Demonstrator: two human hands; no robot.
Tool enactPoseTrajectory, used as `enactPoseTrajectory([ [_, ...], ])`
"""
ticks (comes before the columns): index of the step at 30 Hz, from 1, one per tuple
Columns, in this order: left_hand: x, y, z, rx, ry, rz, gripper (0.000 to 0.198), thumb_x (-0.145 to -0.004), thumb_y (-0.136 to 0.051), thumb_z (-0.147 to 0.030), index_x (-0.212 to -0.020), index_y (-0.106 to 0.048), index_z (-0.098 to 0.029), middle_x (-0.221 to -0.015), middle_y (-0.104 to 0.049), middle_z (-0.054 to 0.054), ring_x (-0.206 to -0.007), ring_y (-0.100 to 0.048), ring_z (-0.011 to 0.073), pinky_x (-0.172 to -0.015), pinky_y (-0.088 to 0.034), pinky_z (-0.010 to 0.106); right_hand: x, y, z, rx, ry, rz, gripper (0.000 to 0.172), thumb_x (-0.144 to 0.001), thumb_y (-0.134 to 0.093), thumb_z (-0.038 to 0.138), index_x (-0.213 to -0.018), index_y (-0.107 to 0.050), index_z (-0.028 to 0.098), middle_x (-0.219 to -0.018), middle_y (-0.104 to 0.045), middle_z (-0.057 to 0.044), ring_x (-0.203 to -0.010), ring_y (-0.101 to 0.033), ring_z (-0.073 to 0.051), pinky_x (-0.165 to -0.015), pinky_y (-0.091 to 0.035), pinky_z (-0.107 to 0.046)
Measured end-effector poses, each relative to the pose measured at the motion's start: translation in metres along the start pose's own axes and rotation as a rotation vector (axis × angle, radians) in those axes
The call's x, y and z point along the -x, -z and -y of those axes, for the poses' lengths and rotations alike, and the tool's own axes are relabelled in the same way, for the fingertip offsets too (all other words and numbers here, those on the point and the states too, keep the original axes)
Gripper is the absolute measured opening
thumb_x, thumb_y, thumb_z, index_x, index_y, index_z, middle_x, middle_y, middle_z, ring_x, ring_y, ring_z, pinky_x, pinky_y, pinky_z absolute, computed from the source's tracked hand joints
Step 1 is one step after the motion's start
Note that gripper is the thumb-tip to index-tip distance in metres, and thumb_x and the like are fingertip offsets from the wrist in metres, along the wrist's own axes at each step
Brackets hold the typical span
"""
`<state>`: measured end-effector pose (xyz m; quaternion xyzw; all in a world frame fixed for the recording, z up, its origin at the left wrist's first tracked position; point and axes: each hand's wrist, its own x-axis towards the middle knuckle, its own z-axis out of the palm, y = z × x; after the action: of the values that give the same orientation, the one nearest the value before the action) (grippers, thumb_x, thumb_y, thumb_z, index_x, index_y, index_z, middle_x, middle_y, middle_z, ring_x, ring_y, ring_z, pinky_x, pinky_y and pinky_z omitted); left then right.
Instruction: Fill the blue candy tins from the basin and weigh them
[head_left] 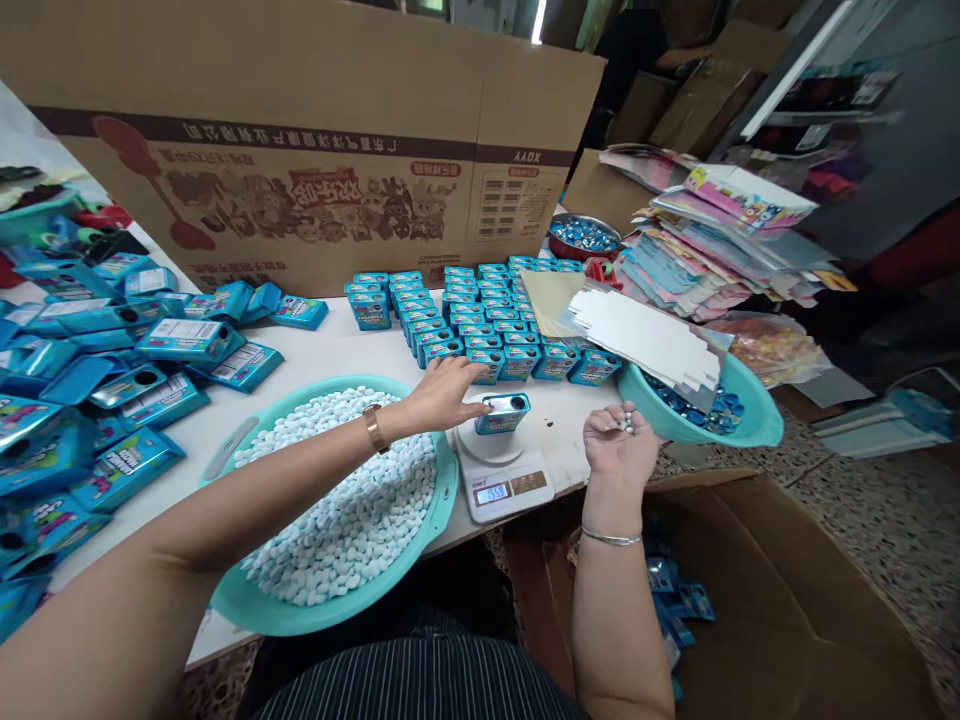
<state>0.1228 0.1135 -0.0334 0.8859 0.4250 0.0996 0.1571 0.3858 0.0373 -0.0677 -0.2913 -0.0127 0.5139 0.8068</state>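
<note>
A blue tin (504, 414) with a round dark hole in its top stands upright on the white digital scale (512, 484), whose display is lit. My left hand (442, 393) is stretched over the scale with fingers apart. Its thumb tip is at the tin's left edge; whether it touches, I cannot tell. My right hand (621, 440), right of the scale, is turned up with fingers curled around a few small white candies (627, 420). Beneath my left forearm, a turquoise basin (448, 490) holds a heap of pale candies (330, 560).
Rows of blue tins (480, 325) stand behind the scale. More tins (120, 380) lie piled at left. A large cardboard box (337, 90) walls the back. At right are a turquoise bowl (761, 415) with cardboard sheets (652, 335) across it, and an open carton (787, 580) below.
</note>
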Motion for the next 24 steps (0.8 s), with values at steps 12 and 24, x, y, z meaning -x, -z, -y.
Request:
enactPoseTrajectory([
  [12,-0.024,-0.015,-0.022,-0.156,-0.181,0.036,0.019,-0.091,-0.053,-0.021,-0.09,-0.072,-0.021,-0.099,-0.067,0.01,-0.106,-0.057,0.0299,-0.109,-0.027,0.057,-0.005,-0.003,-0.024,0.157,-0.006,-0.016,0.008,-0.082,-0.055,0.021,-0.076,-0.05,0.02,-0.065,-0.057,0.004,-0.045,-0.047,-0.006,-0.043,-0.04,-0.016],
  [24,0.03,0.065,0.03,-0.22,-0.059,0.313,0.017,-0.087,-0.058,-0.036,-0.087,-0.073,-0.029,-0.084,-0.072,0.003,-0.082,-0.064,0.0242,-0.083,-0.041,0.039,0.007,-0.009,-0.025,0.108,-0.026,0.007,0.008,-0.082,-0.056,0.021,-0.075,-0.051,0.02,-0.066,-0.054,0.005,-0.044,-0.044,-0.005,-0.041,-0.037,-0.017],
])
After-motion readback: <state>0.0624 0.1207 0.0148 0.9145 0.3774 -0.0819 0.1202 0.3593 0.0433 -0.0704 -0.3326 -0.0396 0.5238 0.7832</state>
